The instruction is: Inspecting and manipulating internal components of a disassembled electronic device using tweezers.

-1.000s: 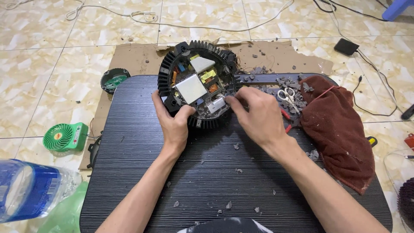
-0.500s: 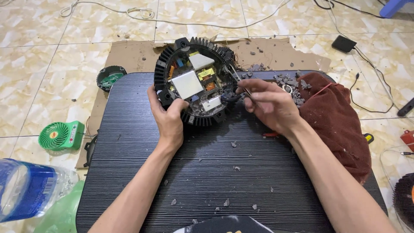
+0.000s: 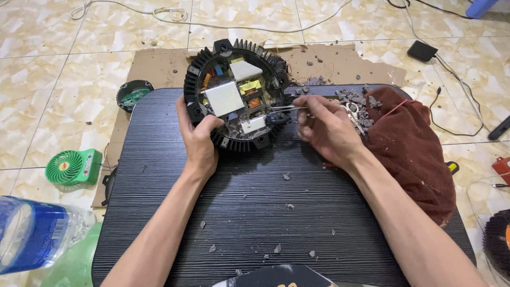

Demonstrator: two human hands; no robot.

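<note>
Down on the ribbed black mat (image 3: pixel 255 212), the round finned housing (image 3: pixel 236 95) sits at the far edge, circuit board face up with white blocks and a yellow part showing. Left hand (image 3: pixel 197 139) clamps the near-left rim, thumb hooked over the fins, fingers curled underneath. Right hand (image 3: pixel 326 128) pinches a pair of tweezers (image 3: pixel 289 108), fingers closed narrow on the handles, tips reaching in at the right side of the board beside a black part. Grey crumbs litter the mat. Just right of that hand lies a dark red cloth (image 3: pixel 411 143) with scissors (image 3: pixel 351 112) at its edge. Off the mat, left, a small green fan (image 3: pixel 71 167) rests on the tiled floor.
</note>
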